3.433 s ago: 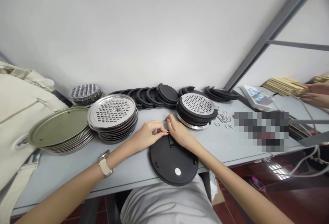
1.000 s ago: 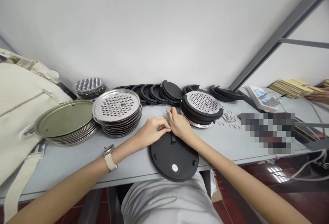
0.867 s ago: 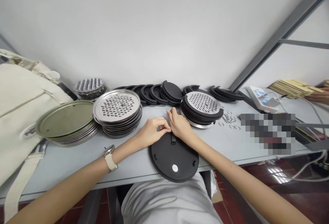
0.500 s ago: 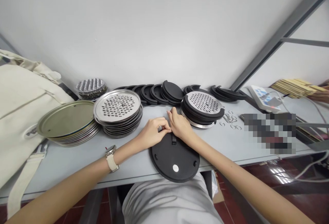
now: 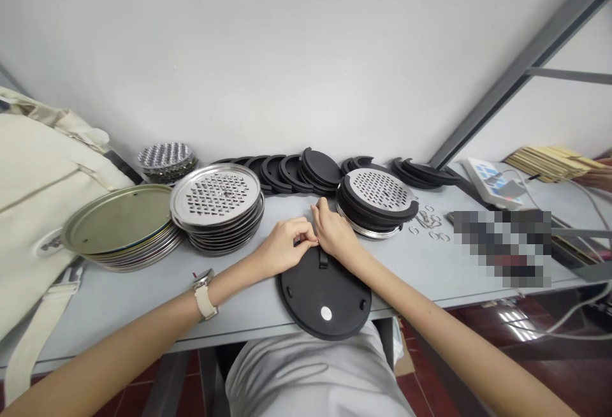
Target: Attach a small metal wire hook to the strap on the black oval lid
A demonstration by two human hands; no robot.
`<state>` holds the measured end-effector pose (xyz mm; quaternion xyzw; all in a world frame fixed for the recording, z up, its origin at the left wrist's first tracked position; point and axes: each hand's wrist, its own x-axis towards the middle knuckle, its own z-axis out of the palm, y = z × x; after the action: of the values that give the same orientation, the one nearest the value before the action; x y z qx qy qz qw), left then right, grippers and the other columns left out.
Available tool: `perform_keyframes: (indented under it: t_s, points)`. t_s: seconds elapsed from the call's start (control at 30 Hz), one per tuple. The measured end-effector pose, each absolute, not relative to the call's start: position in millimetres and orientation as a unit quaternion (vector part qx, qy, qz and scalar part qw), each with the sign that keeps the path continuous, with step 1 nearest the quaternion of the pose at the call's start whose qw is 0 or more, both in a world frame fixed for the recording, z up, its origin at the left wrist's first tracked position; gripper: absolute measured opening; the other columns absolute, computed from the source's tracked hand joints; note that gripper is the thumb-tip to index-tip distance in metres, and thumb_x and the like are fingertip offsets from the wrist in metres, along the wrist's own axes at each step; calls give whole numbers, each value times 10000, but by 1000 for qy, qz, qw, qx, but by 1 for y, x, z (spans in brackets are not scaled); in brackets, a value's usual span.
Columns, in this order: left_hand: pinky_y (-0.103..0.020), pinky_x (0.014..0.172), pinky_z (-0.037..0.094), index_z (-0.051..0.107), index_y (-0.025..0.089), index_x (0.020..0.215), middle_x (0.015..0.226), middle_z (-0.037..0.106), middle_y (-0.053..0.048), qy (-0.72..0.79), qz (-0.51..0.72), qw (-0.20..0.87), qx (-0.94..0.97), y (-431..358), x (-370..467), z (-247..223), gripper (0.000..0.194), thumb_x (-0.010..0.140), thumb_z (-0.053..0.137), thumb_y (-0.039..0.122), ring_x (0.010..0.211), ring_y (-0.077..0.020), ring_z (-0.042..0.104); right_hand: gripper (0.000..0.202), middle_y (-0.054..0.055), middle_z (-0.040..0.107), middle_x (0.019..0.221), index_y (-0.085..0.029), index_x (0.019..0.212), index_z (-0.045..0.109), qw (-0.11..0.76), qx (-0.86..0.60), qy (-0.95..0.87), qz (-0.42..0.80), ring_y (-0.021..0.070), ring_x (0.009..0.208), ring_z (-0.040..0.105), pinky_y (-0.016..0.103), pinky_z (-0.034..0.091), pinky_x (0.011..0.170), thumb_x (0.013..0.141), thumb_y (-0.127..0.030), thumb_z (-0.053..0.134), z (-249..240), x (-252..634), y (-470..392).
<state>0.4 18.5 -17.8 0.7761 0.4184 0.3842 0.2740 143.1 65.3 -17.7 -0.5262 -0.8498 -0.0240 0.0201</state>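
A round black disc with a white round sticker, small round feet and a strap-like loop lies at the table's front edge, partly overhanging it. Over its far rim my left hand and my right hand meet, fingertips pinched together. A tiny shiny bit shows between the fingertips, too small to name. Both hands are closed, and my right wrist crosses above the disc's right side. Just beyond my right hand stands a stack of black holders topped by a perforated metal grater plate.
Left of my hands are a stack of rimmed grater plates and a stack of olive trays. Black discs line the wall. Loose metal rings lie to the right, near a blurred-out object. A cream bag stands far left.
The view has shifted very slightly. My hands keep the same pinch at the disc's far rim, and the disc has not visibly moved.
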Motion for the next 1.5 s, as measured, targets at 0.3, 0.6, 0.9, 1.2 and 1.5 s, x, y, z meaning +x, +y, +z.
perform_keyframes:
  t_s: [0.3, 0.6, 0.9, 1.2, 1.5]
  points:
    - [-221, 646, 413, 644, 147, 719, 709, 608, 4, 417, 371, 296, 775, 20, -3, -14, 92, 797, 601, 123, 669, -111, 538, 317, 153, 611, 923, -69, 1130, 387, 11, -520, -853, -44, 217, 719, 649, 266, 368, 515, 1005, -233, 147, -18, 143, 64]
    - [-236, 699, 445, 670, 154, 794, 798, 664, -30, 400, 351, 263, 805, 15, -7, -5, 126, 811, 563, 91, 731, -135, 591, 339, 195, 542, 1104, -71, 1126, 439, 0, -472, -877, -87, 209, 727, 628, 270, 365, 523, 992, -187, 150, -14, 145, 58]
    - [-226, 649, 411, 631, 146, 759, 715, 581, -2, 405, 368, 231, 805, 15, -1, -5, 122, 817, 541, 89, 667, -113, 526, 361, 53, 617, 746, -156, 994, 445, 126, -548, -823, 84, 182, 706, 642, 244, 374, 594, 1018, -306, 118, -11, 145, 67]
    - [-221, 670, 410, 614, 150, 764, 738, 577, -2, 397, 379, 229, 804, 15, -1, -10, 140, 813, 518, 60, 695, -112, 529, 336, 78, 608, 792, -126, 1087, 432, 63, -543, -837, 10, 203, 731, 647, 258, 357, 554, 1013, -251, 129, -14, 144, 66]
    - [-236, 698, 426, 601, 151, 751, 775, 591, -23, 389, 373, 226, 811, 16, 0, -15, 172, 814, 482, 44, 740, -131, 551, 314, 133, 608, 944, -102, 1090, 439, 18, -522, -852, -40, 216, 750, 650, 275, 362, 553, 1000, -201, 155, -12, 143, 64]
